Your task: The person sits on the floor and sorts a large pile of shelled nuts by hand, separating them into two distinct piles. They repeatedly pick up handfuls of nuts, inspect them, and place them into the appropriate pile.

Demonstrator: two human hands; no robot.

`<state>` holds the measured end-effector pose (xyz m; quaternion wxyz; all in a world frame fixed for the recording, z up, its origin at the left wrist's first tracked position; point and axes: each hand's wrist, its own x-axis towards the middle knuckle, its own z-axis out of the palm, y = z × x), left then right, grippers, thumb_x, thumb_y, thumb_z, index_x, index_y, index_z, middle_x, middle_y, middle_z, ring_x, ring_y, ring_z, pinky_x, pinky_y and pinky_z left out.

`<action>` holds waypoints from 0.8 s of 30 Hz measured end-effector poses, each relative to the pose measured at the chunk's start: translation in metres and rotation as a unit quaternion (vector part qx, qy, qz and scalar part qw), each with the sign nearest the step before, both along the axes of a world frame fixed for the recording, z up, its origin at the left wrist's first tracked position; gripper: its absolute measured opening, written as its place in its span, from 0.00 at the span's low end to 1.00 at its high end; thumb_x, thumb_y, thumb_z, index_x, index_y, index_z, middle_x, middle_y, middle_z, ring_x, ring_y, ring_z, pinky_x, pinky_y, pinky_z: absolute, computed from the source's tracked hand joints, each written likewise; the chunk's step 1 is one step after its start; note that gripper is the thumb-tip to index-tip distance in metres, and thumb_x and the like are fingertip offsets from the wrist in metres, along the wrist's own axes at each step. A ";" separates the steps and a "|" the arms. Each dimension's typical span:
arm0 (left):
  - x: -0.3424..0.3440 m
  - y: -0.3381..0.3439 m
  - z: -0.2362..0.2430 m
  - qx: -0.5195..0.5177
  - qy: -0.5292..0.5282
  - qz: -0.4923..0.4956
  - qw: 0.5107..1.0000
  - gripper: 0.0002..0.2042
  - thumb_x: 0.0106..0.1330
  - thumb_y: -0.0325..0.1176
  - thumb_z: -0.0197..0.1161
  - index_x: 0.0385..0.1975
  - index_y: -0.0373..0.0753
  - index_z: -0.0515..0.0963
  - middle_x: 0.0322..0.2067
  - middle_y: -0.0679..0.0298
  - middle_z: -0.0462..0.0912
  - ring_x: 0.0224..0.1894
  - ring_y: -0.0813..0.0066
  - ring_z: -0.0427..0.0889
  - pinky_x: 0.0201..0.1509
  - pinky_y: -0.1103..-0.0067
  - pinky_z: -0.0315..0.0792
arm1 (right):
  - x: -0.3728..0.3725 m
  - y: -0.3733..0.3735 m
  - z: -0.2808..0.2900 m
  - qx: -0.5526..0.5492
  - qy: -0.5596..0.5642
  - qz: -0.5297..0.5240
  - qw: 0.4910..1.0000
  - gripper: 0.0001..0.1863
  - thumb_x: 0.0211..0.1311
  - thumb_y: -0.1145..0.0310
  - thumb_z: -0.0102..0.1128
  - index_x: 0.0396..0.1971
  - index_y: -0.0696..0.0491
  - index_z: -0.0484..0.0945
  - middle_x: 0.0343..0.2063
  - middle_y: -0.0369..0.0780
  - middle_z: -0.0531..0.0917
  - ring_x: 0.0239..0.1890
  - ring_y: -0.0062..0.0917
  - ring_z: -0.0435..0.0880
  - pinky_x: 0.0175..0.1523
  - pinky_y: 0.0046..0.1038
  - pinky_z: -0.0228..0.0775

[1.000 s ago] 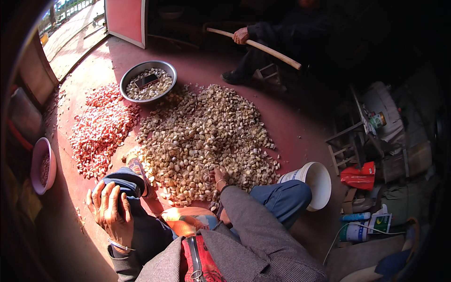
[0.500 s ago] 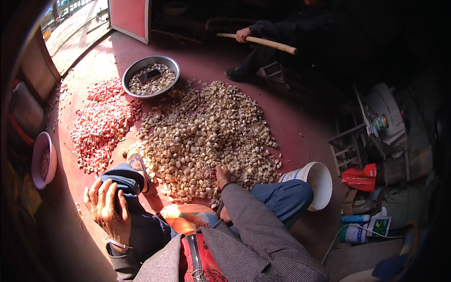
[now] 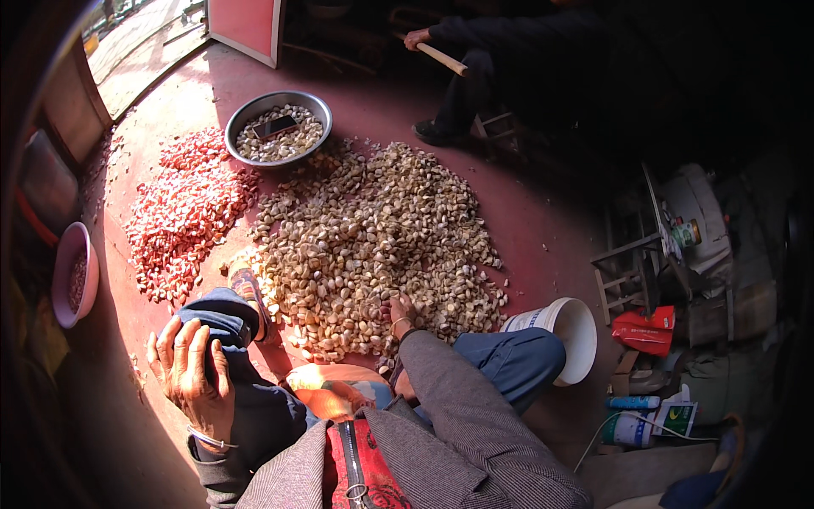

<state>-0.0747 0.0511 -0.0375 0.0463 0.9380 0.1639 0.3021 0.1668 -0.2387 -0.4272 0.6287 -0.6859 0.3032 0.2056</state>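
My left hand (image 3: 191, 373) rests on my bent left knee, fingers apart and slightly curled, holding nothing. My right hand (image 3: 398, 314) reaches into the near part of a broad pile of pale tan, rounded pieces (image 3: 373, 229) on the red floor; its fingers are curled among them, and what they grip is hidden. Left of that pile lies a heap of small reddish-pink pieces (image 3: 182, 220). Behind both, a steel basin (image 3: 318, 114) holds more tan pieces with a dark phone (image 3: 275, 127) on top. A white bucket (image 3: 577, 343) lies tipped beside my right knee.
A seated person in dark clothes (image 3: 492, 51) grips a wooden pole (image 3: 441, 58) at the back. A pink basin (image 3: 64, 280) is at the left. Stools (image 3: 627, 280), a red bag (image 3: 644, 331) and containers (image 3: 636, 424) crowd the right. An open doorway (image 3: 136, 59) is at upper left.
The other person's pole has swung toward the upper left and looks shorter from this angle. The scene has shifted slightly upward in view. My hands have barely moved.
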 end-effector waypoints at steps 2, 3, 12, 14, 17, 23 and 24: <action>0.000 0.000 0.001 -0.002 0.001 0.001 1.000 0.10 0.60 0.26 0.63 0.41 0.33 0.81 0.45 0.57 0.83 0.58 0.53 0.77 0.71 0.53 0.56 | 0.000 -0.002 -0.001 0.009 0.004 -0.002 1.000 0.29 0.72 0.66 0.57 0.71 0.46 0.62 0.38 0.43 0.84 0.24 0.25 0.79 0.27 0.30 0.73; 0.000 0.000 0.001 -0.002 0.002 0.002 1.000 0.10 0.60 0.26 0.63 0.41 0.33 0.81 0.45 0.57 0.83 0.58 0.53 0.77 0.71 0.53 0.56 | 0.000 -0.002 0.000 0.018 0.008 -0.006 1.000 0.29 0.72 0.66 0.57 0.71 0.46 0.62 0.38 0.43 0.84 0.24 0.26 0.80 0.27 0.30 0.73; -0.002 0.001 0.002 -0.011 0.001 -0.001 1.000 0.10 0.60 0.26 0.64 0.41 0.33 0.81 0.46 0.57 0.83 0.58 0.53 0.76 0.71 0.52 0.56 | -0.003 0.002 0.009 0.063 -0.009 -0.035 0.997 0.32 0.69 0.68 0.56 0.71 0.49 0.61 0.34 0.42 0.85 0.22 0.25 0.80 0.25 0.30 0.74; -0.001 0.001 0.002 -0.010 0.007 0.007 1.000 0.10 0.60 0.26 0.64 0.41 0.33 0.81 0.46 0.57 0.83 0.58 0.53 0.76 0.71 0.52 0.56 | -0.004 0.001 0.011 0.077 -0.013 -0.035 0.996 0.32 0.68 0.68 0.55 0.72 0.50 0.60 0.32 0.42 0.85 0.22 0.25 0.81 0.24 0.29 0.74; -0.001 0.002 0.002 -0.012 -0.002 0.006 1.000 0.10 0.60 0.26 0.64 0.40 0.33 0.81 0.46 0.56 0.83 0.58 0.52 0.76 0.71 0.51 0.56 | -0.004 0.001 0.019 0.055 -0.019 -0.014 0.998 0.33 0.68 0.69 0.55 0.72 0.51 0.59 0.32 0.43 0.86 0.22 0.25 0.83 0.24 0.27 0.76; -0.003 0.003 0.003 -0.027 0.002 0.006 1.000 0.10 0.60 0.27 0.63 0.40 0.32 0.81 0.46 0.56 0.83 0.58 0.52 0.76 0.72 0.49 0.55 | -0.007 0.005 0.027 0.022 -0.028 -0.011 0.999 0.23 0.71 0.64 0.53 0.63 0.53 0.68 0.31 0.42 0.86 0.22 0.24 0.82 0.25 0.28 0.73; -0.004 0.004 0.003 -0.023 0.008 0.011 1.000 0.10 0.60 0.27 0.63 0.40 0.32 0.81 0.46 0.56 0.83 0.58 0.52 0.76 0.72 0.49 0.55 | -0.008 0.006 0.026 0.009 -0.030 -0.015 0.999 0.19 0.72 0.62 0.52 0.58 0.54 0.73 0.28 0.41 0.85 0.22 0.23 0.80 0.25 0.28 0.71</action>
